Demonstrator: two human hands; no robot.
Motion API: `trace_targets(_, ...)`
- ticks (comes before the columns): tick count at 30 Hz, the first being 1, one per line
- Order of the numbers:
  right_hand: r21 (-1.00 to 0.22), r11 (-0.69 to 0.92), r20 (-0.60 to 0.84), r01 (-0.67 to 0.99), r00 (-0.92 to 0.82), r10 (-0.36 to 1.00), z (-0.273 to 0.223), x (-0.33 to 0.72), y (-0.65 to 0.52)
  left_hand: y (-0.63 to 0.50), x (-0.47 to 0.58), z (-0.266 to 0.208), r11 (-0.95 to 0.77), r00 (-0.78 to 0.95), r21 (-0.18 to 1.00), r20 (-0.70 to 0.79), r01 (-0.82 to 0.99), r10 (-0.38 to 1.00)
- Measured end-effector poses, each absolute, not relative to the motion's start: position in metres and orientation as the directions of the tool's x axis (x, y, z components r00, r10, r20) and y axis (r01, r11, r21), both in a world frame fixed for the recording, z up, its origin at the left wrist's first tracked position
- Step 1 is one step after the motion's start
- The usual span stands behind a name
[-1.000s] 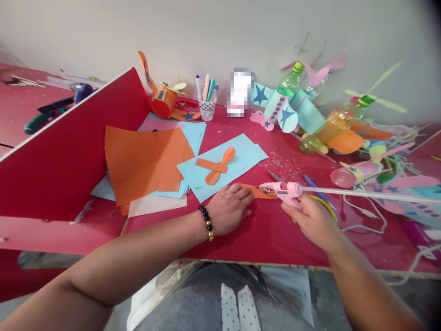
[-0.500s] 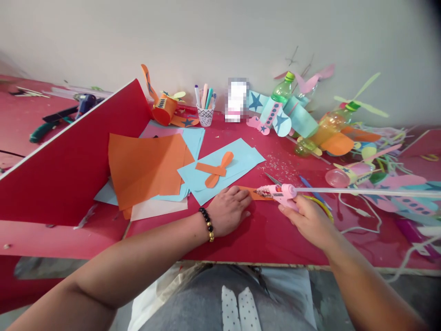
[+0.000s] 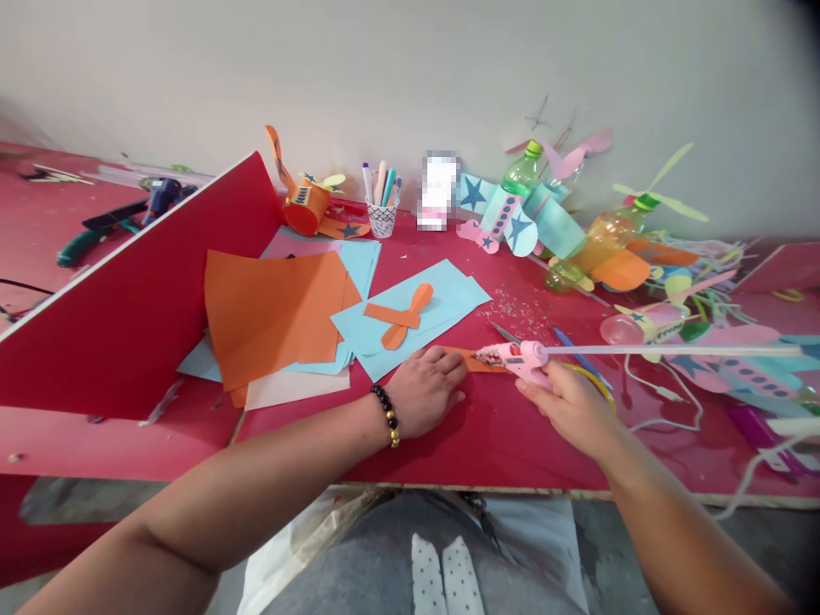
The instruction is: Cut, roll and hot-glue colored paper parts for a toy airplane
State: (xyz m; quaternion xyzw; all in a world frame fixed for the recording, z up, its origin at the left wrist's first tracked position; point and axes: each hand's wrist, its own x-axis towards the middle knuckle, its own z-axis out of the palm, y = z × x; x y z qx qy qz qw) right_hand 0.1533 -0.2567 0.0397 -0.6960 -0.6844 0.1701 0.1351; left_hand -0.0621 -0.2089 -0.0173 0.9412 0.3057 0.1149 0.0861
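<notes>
My right hand [image 3: 569,408] is closed round the handle of a pink glue gun [image 3: 529,359], and a long clear glue stick [image 3: 647,350] juts out of its back. The gun's nozzle touches or hovers just over an orange paper strip [image 3: 477,359] on the table; which one I cannot tell. Flat over the strip's left end lies my left hand [image 3: 428,391], fingers stretched out, with a beaded bracelet at the wrist. Above it, an orange propeller-shaped cutout [image 3: 408,318] with a crossing strip rests on light blue paper sheets [image 3: 352,329].
Orange sheets [image 3: 275,312] lie left, beside a tilted red board [image 3: 160,299]. A pen cup [image 3: 383,219] and a phone [image 3: 439,192] stand by the wall. Bottle planes [image 3: 615,235] crowd the right, near yellow-handled scissors [image 3: 593,383], a blue pen [image 3: 580,354] and a white cable [image 3: 695,401].
The view has shifted slightly. Both hands and the glue gun keep nearly the same place over the orange strip.
</notes>
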Motion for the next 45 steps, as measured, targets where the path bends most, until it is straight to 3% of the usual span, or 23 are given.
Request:
trace_targets(5, -0.363, -0.052, -0.046, 0.930, 0.038, 0.998, 0.0427, 0.1512, -0.2523, -0.2093, -0.0629, -0.0173, -0.804, 0.790, 0.223, 0.173, 0.551, 0.589)
trace_targets(24, -0.380, -0.018, -0.069, 0.925, -0.009, 0.998, 0.0406, 0.1551, -0.2551, -0.2093, -0.0618, -0.0168, -0.800, 0.789, 0.235, 0.165, 0.552, 0.592)
trace_targets(31, -0.313, -0.038, -0.040, 0.949, 0.027, 0.999, 0.0392, 0.1570, -0.2539, -0.2088, -0.0622, -0.0176, -0.801, 0.789, 0.245, 0.170, 0.547, 0.591)
trace_targets(45, -0.362, -0.080, -0.080, 0.929, 0.055, 0.995, 0.0400, 0.1558, -0.2498, -0.2080, -0.0623, -0.0214, -0.802, 0.787, 0.245, 0.182, 0.545, 0.590)
